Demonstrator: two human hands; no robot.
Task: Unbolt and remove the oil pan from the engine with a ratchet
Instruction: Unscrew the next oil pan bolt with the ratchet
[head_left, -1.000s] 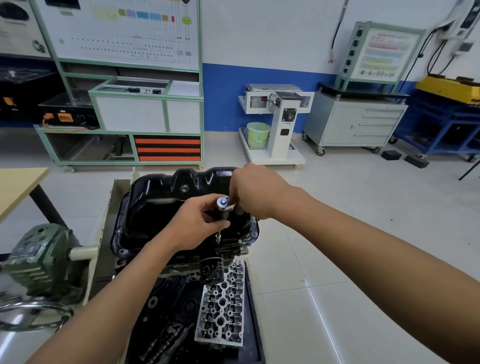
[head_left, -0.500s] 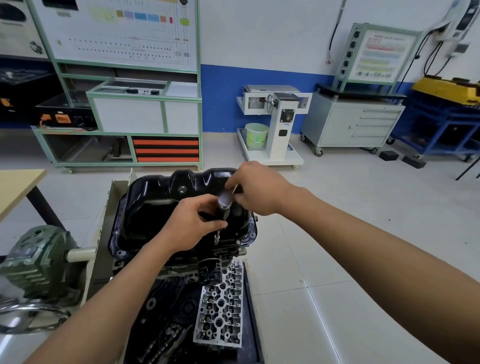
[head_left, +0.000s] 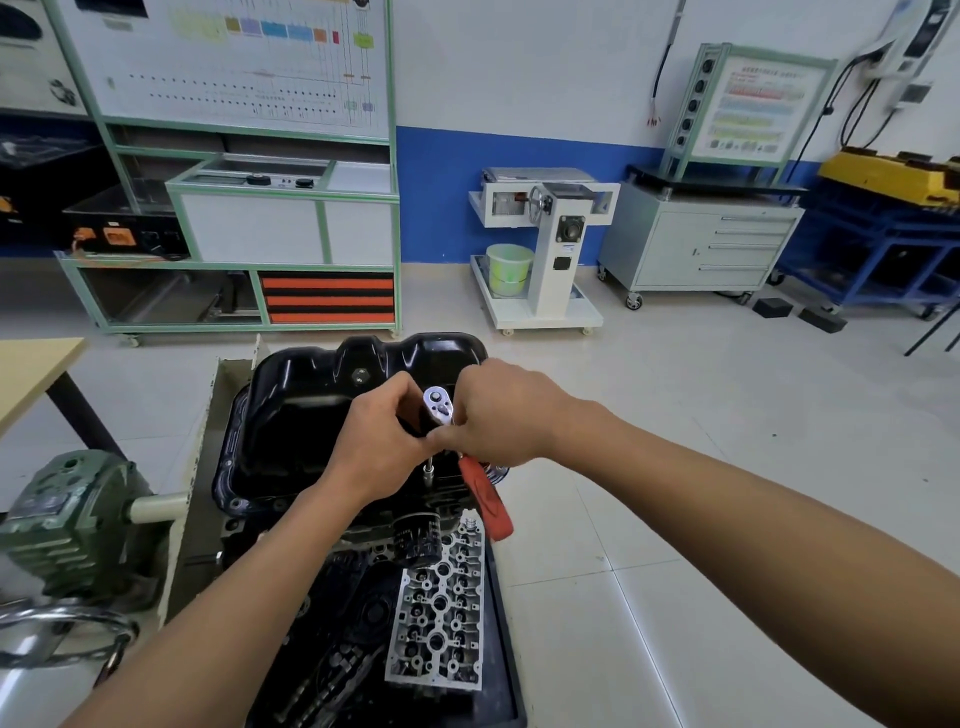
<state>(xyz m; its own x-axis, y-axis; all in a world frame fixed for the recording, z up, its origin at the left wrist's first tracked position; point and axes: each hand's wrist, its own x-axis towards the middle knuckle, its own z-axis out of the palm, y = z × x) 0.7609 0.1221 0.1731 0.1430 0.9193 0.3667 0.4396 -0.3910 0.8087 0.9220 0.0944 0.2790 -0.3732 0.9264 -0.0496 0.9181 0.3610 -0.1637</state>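
Note:
A glossy black oil pan (head_left: 291, 415) sits on top of the upturned engine (head_left: 332, 525). A ratchet with a chrome head (head_left: 438, 404) and a red handle (head_left: 485, 496) stands on a socket extension (head_left: 428, 470) at the pan's near right flange. My left hand (head_left: 379, 441) grips the extension just under the ratchet head. My right hand (head_left: 498, 415) holds the ratchet handle near the head, and the red grip sticks out below it toward me. The bolt itself is hidden.
A silver cylinder head (head_left: 439, 613) and dark engine parts lie in a black tray (head_left: 511, 691) below the engine. A green gearbox (head_left: 72, 525) sits at the left, a wooden table (head_left: 31, 374) behind it. Training benches, a white stand (head_left: 550, 244) and a grey cabinet (head_left: 701, 244) line the far wall.
My right hand has swung the ratchet handle round toward me, so its red grip now shows below the hand. My left hand stays on the extension.

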